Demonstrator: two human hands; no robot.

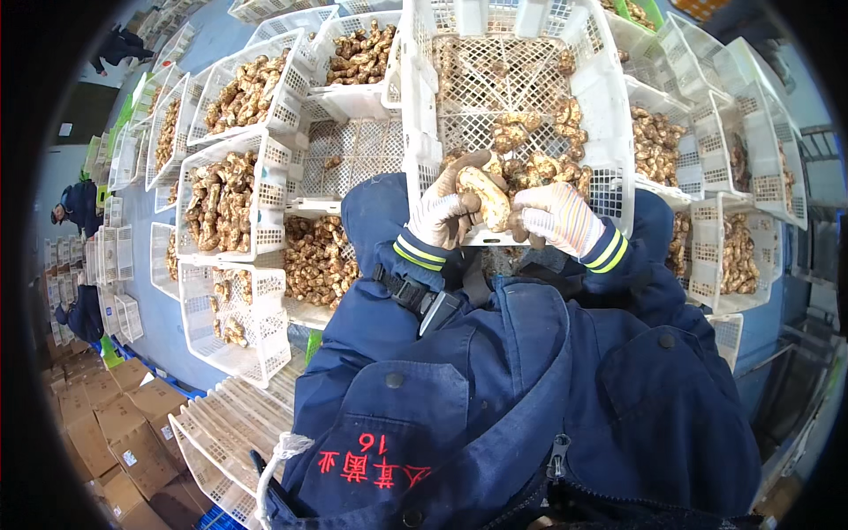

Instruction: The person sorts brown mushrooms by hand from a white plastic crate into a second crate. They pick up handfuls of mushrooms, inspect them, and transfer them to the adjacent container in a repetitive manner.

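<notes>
A thick, curved mushroom (485,197), pale with brown patches, is between my two gloved hands. My left hand (442,207) wraps its left side, with the thumb below and a dirt-darkened finger over the top. At its lower right end the fingertips of my right hand (558,218) pinch it; the striped glove partly hides them. Both hands are over the near edge of a white perforated plastic crate (613,126). Inside, beyond my hands, more mushrooms (517,130) lie on the mesh floor, heaped towards the near right.
Full crates of mushrooms (220,202) stand to my left, and others (656,144) to my right. A crate with few mushrooms (230,331) is at near left, beside nested crates (232,430). Cardboard boxes (136,411) are stacked behind. Another person (81,202) is at far left.
</notes>
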